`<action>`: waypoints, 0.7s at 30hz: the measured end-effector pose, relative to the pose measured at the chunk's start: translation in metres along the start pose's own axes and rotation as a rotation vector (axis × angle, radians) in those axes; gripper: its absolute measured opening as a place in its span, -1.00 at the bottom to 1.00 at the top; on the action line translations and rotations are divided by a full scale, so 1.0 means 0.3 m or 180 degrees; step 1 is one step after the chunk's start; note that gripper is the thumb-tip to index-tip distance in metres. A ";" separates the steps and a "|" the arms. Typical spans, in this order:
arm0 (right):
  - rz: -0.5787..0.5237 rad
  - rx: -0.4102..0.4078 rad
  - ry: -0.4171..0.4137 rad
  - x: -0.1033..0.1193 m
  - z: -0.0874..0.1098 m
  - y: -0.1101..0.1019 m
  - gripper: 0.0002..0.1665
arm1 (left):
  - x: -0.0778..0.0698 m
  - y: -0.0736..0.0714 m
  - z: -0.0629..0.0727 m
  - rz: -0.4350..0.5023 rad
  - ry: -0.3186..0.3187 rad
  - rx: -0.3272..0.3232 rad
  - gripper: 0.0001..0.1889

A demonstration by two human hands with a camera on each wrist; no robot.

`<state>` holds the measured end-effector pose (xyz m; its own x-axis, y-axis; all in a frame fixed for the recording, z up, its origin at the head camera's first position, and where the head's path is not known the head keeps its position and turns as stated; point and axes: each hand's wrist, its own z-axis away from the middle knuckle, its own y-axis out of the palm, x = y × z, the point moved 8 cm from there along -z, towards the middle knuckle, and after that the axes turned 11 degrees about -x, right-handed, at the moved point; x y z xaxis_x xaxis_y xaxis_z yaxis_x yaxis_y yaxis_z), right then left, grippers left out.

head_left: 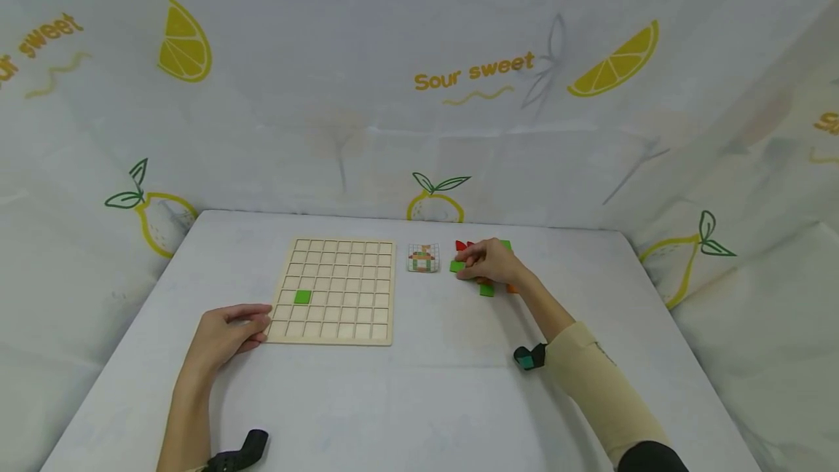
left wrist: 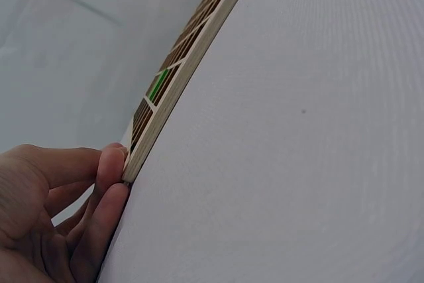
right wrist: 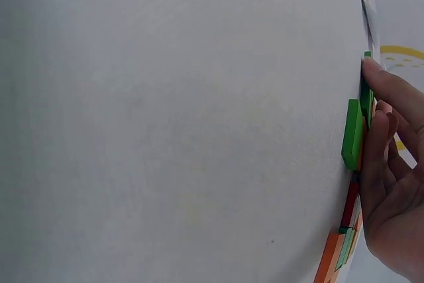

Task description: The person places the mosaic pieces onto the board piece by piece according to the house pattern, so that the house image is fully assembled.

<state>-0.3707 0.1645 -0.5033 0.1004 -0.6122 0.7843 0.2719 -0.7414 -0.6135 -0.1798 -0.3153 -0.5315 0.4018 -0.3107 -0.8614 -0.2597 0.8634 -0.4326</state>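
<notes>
A pale wooden grid board (head_left: 341, 308) lies on the white table, with one green square tile (head_left: 302, 297) in a cell toward its lower left. My left hand (head_left: 226, 333) holds the board's near left corner between thumb and fingers, as the left wrist view also shows. Over a loose group of coloured pieces, my right hand (head_left: 491, 262) pinches a green tile (head_left: 457, 266) between thumb and finger. Beneath and around that hand lie another green tile (head_left: 486, 290), a red piece (head_left: 461, 245) and an orange piece (head_left: 513, 288); the hand hides part of the group.
A small printed pattern card (head_left: 423, 258) sits between the board and the pieces. Behind the table (head_left: 446, 414) hangs a white cloth (head_left: 367, 93) printed with lemons. Each wrist wears a dark camera mount.
</notes>
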 end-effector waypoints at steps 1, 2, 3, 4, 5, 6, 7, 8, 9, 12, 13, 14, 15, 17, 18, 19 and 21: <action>-0.0002 0.0000 -0.0025 0.001 0.000 0.000 -0.63 | -0.001 0.000 -0.001 -0.0002 0.0006 -0.0001 -0.50; -0.0019 0.0004 -0.0037 0.002 0.001 0.000 -0.63 | -0.002 -0.001 0.000 -0.0004 0.0009 -0.0001 -0.50; -0.0038 0.0011 -0.0044 0.002 0.002 0.000 -0.63 | -0.002 -0.001 0.000 -0.0007 0.0012 0.0001 -0.50; -0.0043 0.0014 -0.0048 0.003 0.003 0.000 -0.63 | -0.003 0.000 0.001 -0.0006 0.0007 0.0001 -0.50; -0.0033 0.0010 -0.0053 0.003 0.003 -0.001 -0.63 | -0.002 0.000 0.001 -0.0008 0.0003 -0.0001 -0.50; -0.0016 0.0006 -0.0061 0.002 0.003 -0.001 -0.63 | -0.002 0.000 0.001 -0.0009 0.0000 -0.0003 -0.50; 0.0001 0.0005 -0.0061 0.000 0.002 -0.001 -0.63 | -0.001 0.000 0.001 -0.0008 -0.0007 -0.0006 -0.50; 0.0016 -0.0001 -0.0049 0.000 0.003 -0.002 -0.63 | 0.000 -0.001 0.000 -0.0008 -0.0008 -0.0007 -0.50; 0.0040 -0.0007 -0.0044 -0.002 0.003 -0.003 -0.63 | 0.001 0.000 0.000 -0.0008 -0.0015 -0.0009 -0.50; 0.0095 -0.0025 -0.0027 -0.010 0.002 -0.003 -0.62 | 0.004 0.000 -0.002 -0.0003 -0.0017 -0.0017 -0.50; 0.0110 -0.0030 -0.0020 -0.012 0.002 -0.004 -0.61 | 0.004 0.000 -0.002 0.0000 -0.0014 -0.0020 -0.50; 0.0128 -0.0040 -0.0019 -0.014 0.002 -0.005 -0.61 | 0.004 0.000 -0.002 0.0002 -0.0008 -0.0021 -0.50; 0.0144 -0.0047 -0.0019 -0.017 0.001 -0.005 -0.61 | 0.004 0.001 -0.001 0.0003 -0.0007 -0.0023 -0.50; 0.0166 -0.0062 -0.0022 -0.019 0.001 -0.007 -0.60 | 0.002 0.002 -0.001 0.0013 0.0000 -0.0021 -0.51; 0.0175 -0.0067 -0.0026 -0.019 0.002 -0.008 -0.60 | 0.002 0.002 -0.001 0.0015 0.0004 -0.0017 -0.51; 0.0180 -0.0071 -0.0029 -0.018 0.002 -0.009 -0.60 | 0.002 0.002 -0.001 0.0021 0.0005 -0.0014 -0.51; 0.0175 -0.0080 -0.0039 -0.017 0.003 -0.011 -0.60 | 0.001 0.002 -0.002 0.0028 0.0005 -0.0003 -0.51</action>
<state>-0.3712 0.1702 -0.5053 0.1264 -0.6488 0.7504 0.2416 -0.7135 -0.6576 -0.1804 -0.3153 -0.5322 0.3980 -0.3038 -0.8657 -0.2641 0.8657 -0.4252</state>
